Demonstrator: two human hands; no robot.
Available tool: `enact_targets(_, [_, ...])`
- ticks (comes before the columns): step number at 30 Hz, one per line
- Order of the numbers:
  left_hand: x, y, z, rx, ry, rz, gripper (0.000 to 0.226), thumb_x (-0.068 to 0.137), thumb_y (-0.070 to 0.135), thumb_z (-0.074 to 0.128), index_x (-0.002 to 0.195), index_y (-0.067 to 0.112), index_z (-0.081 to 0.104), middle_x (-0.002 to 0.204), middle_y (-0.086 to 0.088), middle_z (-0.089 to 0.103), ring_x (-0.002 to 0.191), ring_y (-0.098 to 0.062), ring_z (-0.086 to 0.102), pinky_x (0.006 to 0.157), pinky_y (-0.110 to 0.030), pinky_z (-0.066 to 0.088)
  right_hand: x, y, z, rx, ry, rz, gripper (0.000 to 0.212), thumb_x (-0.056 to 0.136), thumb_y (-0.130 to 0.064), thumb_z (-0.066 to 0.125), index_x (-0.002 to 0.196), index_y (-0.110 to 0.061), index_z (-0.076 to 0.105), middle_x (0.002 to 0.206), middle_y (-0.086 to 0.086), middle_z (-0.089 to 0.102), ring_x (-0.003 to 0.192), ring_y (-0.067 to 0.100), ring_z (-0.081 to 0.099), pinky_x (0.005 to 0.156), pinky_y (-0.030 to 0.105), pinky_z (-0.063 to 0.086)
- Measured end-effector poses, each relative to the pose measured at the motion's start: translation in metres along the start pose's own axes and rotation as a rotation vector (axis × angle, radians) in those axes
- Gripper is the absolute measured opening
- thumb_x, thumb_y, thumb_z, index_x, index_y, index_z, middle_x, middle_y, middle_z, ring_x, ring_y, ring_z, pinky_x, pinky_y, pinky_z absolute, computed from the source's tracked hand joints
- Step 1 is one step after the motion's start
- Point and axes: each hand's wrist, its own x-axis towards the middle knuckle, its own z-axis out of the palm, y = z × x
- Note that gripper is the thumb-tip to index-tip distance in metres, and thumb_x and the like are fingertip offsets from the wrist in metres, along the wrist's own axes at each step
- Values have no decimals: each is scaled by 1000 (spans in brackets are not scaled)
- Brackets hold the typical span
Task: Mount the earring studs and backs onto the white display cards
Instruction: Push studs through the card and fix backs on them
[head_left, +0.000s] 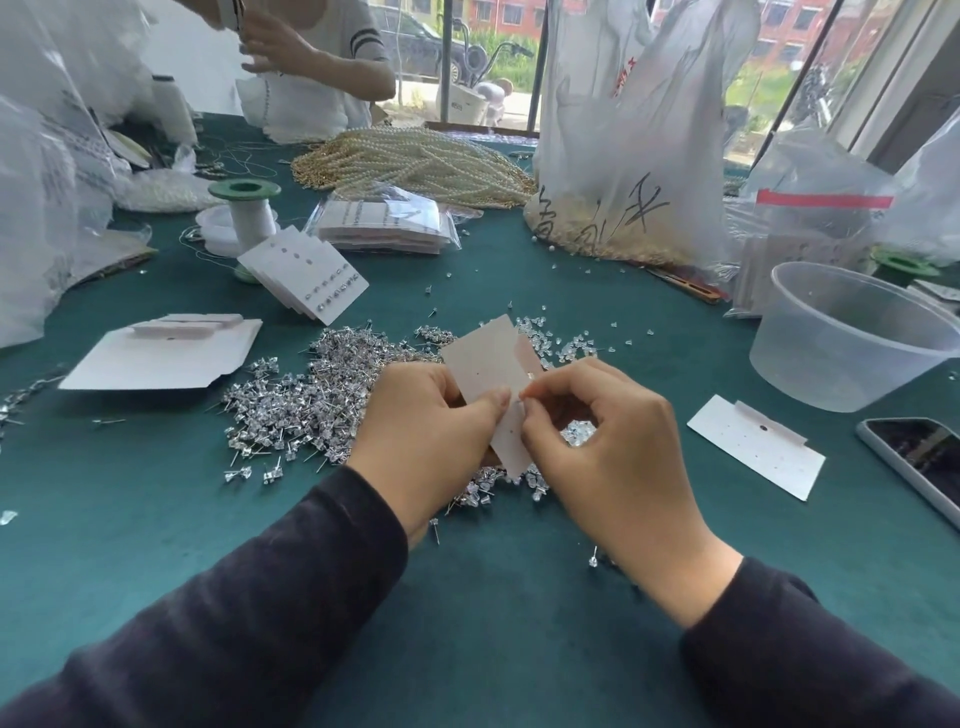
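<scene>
Holding the white display card (485, 366) tilted between your hands, you have your left hand (431, 431) curled round its left edge, thumb pressed on the face. Your right hand (613, 447) pinches a tiny piece against the right edge, thumb and forefinger closed on it. The fingertips hide whether it is a stud or a back.

This card looks barely begun: two holes show empty, and I can make out no mounted stud for certain. One card in hand, then.

Under your hands and spreading to the left of the grip lies the stud pile (291, 400), far too many to count. Just beyond the grip the clear backs (553, 338) are scattered, also uncountable.

Farther beyond and left sits a fanned stack of finished cards (306, 275); the top one carries two rows of studs, and the number of cards beneath is unclear. Right of the grip, well apart, lies one blank card (756, 447). Most of the work seems left.
</scene>
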Motion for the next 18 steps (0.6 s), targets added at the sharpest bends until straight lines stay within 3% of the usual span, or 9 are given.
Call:
enact_targets(4, [-1, 1, 0, 41, 29, 23, 22, 78, 5, 66, 66, -11, 58, 78, -34, 65, 70, -44, 65, 65, -57, 54, -2, 1, 1, 10, -17, 4, 9, 74, 1, 65, 70, -7, 67, 68, 2, 62, 63, 12, 56, 60, 20, 46])
enact_targets(9, [-7, -1, 0, 60, 1, 15, 38, 65, 22, 65, 77, -13, 63, 82, -32, 67, 78, -44, 66, 71, -57, 53, -3, 2, 3, -44, -48, -47, 7, 76, -2, 62, 72, -7, 66, 69, 0, 61, 63, 9, 53, 61, 23, 45])
enact_targets(12, [-6, 6, -2, -33, -112, -17, 20, 78, 17, 69, 72, -2, 67, 75, -20, 71, 68, -31, 68, 62, -38, 59, -1, 5, 0, -33, -2, -52, 10, 77, 0, 62, 74, -9, 63, 72, -1, 59, 66, 8, 52, 63, 17, 43])
enact_targets(15, [-1, 22, -15, -240, -306, -117, 39, 76, 44, 54, 71, 8, 69, 73, -11, 70, 65, -19, 65, 59, -24, 56, 5, 7, -8, 51, 100, 6, 12, 80, -4, 60, 78, -16, 60, 76, -3, 60, 70, 3, 52, 66, 12, 40])
enact_targets(16, [3, 25, -20, -208, -282, -85, 38, 80, 43, 50, 76, 10, 68, 77, -8, 71, 69, -17, 65, 62, -22, 55, 7, 8, -10, 71, 131, 29, 11, 81, -6, 59, 79, -17, 59, 79, -4, 60, 72, 2, 52, 68, 13, 40])
enact_targets(18, [14, 21, -32, 178, -93, 116, 18, 89, 28, 51, 88, 17, 66, 83, 0, 69, 67, -4, 61, 60, -13, 50, 9, 10, -14, 90, 172, 72, 14, 84, -6, 60, 80, -20, 58, 88, -6, 56, 84, 8, 55, 78, 18, 44])
